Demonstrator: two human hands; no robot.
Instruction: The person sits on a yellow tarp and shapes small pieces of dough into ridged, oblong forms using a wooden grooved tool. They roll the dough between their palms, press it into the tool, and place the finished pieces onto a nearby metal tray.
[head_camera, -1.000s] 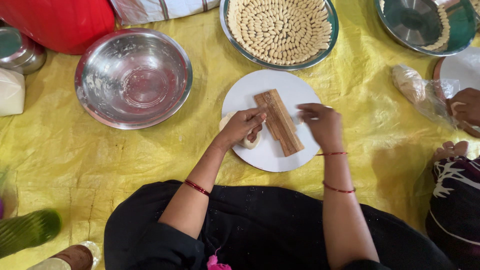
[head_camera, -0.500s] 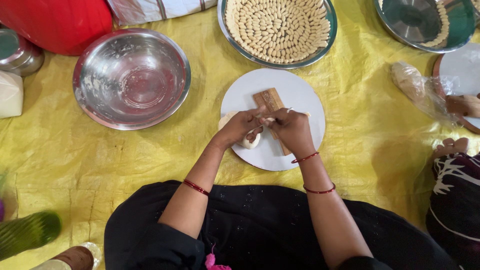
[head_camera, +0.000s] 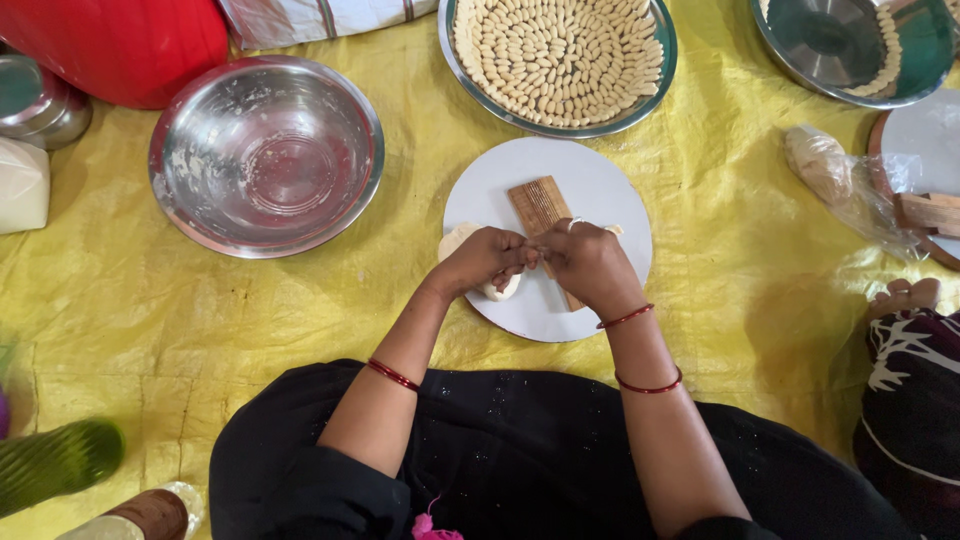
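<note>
Both hands meet over the white round board, left hand and right hand pinching a bit off the dough lump beside the ridged wooden paddle, seemingly ready for pressing.

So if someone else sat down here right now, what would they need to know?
Left hand: resting on the dough lump, fingertips meeting the right hand.
Right hand: over the ridged wooden board, pinching something too small to make out.
Both are on the round white board.
Done: the steel tray above is packed with shaped dough pieces.
Left: dough remains on the white board. The big steel bowl holds only flour traces.
</note>
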